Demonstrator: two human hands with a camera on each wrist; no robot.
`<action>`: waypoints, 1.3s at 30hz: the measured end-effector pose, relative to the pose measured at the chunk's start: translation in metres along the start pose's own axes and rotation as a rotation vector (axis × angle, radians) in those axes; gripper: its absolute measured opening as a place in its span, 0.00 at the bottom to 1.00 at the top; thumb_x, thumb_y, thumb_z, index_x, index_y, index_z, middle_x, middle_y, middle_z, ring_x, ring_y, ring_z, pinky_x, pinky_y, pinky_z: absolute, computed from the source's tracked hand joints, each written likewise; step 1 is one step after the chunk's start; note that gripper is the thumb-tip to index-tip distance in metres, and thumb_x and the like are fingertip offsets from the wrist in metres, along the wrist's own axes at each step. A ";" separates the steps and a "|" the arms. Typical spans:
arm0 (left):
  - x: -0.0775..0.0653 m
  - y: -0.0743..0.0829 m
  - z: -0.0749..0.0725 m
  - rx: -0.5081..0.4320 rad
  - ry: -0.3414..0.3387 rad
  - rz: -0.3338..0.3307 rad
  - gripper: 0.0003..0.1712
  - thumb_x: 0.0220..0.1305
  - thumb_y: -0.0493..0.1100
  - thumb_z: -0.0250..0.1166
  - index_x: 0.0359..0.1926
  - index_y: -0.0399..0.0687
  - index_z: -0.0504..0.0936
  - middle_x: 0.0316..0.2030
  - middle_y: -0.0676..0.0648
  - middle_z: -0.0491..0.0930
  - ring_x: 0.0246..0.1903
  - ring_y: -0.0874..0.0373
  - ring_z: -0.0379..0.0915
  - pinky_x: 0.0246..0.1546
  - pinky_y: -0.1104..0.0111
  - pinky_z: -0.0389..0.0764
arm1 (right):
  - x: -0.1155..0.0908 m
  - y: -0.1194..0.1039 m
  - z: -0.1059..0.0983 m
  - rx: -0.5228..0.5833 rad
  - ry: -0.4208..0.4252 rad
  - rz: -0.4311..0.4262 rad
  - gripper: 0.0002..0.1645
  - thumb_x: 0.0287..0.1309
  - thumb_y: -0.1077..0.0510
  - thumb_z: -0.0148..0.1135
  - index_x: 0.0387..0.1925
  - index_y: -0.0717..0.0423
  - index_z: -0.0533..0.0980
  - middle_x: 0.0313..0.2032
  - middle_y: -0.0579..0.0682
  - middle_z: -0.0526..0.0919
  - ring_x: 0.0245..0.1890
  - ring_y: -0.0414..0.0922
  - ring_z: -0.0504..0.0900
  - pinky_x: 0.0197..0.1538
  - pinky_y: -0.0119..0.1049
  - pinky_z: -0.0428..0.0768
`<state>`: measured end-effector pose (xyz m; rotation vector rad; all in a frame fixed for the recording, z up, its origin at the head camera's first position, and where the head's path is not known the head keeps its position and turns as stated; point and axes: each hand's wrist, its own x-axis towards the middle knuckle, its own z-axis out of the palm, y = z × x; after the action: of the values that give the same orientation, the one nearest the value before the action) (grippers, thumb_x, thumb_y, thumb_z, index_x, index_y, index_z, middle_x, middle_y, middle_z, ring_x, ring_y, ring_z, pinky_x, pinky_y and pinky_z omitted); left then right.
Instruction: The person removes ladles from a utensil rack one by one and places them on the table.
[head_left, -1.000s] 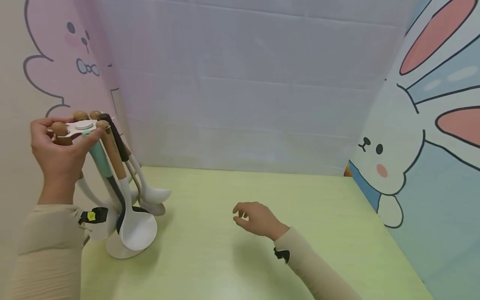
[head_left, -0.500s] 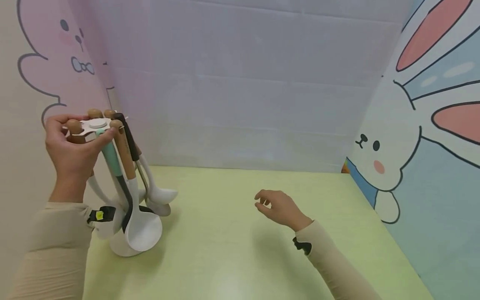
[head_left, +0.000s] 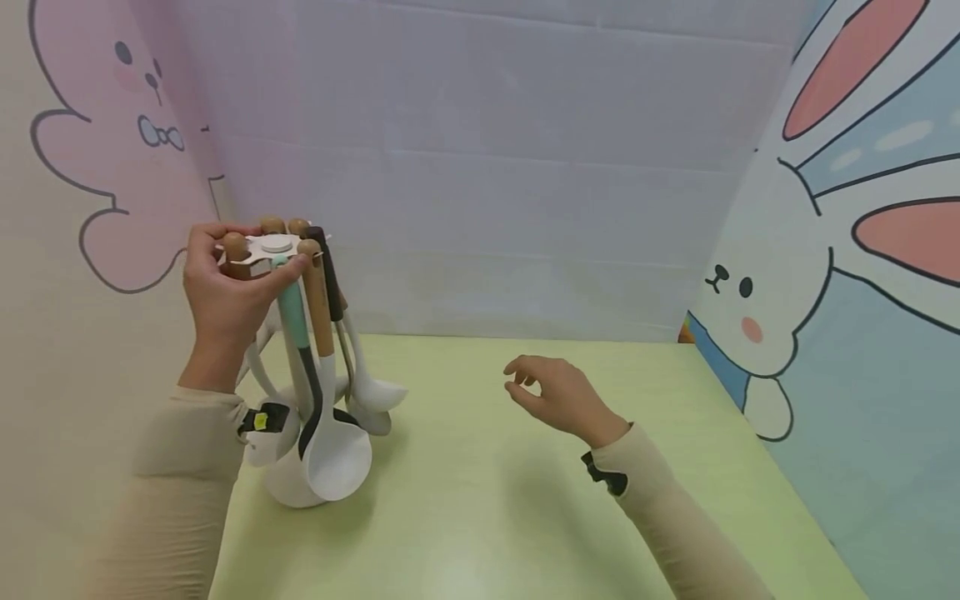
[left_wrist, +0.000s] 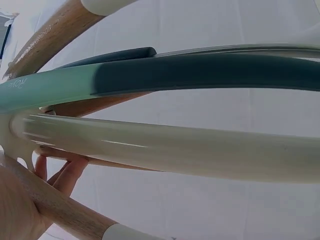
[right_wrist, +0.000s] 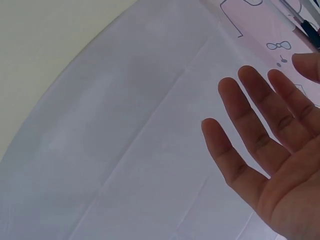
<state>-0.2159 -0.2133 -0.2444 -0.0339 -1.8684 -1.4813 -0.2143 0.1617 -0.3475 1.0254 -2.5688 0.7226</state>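
My left hand [head_left: 221, 304] grips the white top of a utensil rack [head_left: 276, 243] at the left of the head view, thumb in front and fingers behind. Hanging from it are a white ladle [head_left: 339, 462] with a wooden handle, a utensil with a turquoise handle [head_left: 292, 315], a black-handled one [head_left: 330, 279] and several others. The rack stands upright; whether its round white base [head_left: 288, 490] touches the table cannot be told. In the left wrist view its pale pole [left_wrist: 175, 150] runs between the handles. My right hand [head_left: 558, 396] hovers above the table, fingers loosely bent, holding nothing.
A pale green-yellow table [head_left: 450, 467] lies under both hands. Behind it hangs a whitish cloth [head_left: 487, 208]. A rabbit-print panel [head_left: 780, 292] borders the right side, and a pink cartoon print [head_left: 142, 208] the left.
My left hand and the rack with its hanging utensils have moved to the right, most in the last half second. My right hand went right first, then slightly up.
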 end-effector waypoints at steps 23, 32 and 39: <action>-0.022 0.013 0.091 -0.269 -0.190 0.105 0.33 0.47 0.33 0.77 0.52 0.34 0.69 0.41 0.51 0.71 0.31 0.59 0.76 0.35 0.74 0.81 | 0.048 -0.033 -0.026 0.086 0.235 -0.160 0.11 0.63 0.64 0.62 0.47 0.62 0.80 0.34 0.51 0.86 0.33 0.45 0.85 0.40 0.41 0.83; -0.034 0.022 0.120 -0.363 -0.253 0.087 0.34 0.47 0.32 0.77 0.53 0.37 0.68 0.44 0.49 0.69 0.38 0.58 0.77 0.38 0.69 0.81 | 0.057 -0.041 -0.024 0.171 0.321 -0.168 0.17 0.62 0.64 0.65 0.51 0.65 0.76 0.32 0.54 0.85 0.33 0.47 0.85 0.40 0.39 0.84; -0.041 0.024 0.137 -0.425 -0.254 0.103 0.33 0.47 0.31 0.76 0.52 0.36 0.68 0.45 0.49 0.68 0.40 0.58 0.76 0.38 0.68 0.80 | 0.057 -0.043 -0.019 0.242 0.337 -0.119 0.20 0.60 0.64 0.67 0.52 0.66 0.74 0.31 0.55 0.85 0.30 0.47 0.86 0.38 0.42 0.85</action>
<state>-0.2467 -0.0723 -0.2559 -0.5331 -1.6769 -1.8416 -0.2226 0.1137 -0.2923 1.0154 -2.1535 1.0898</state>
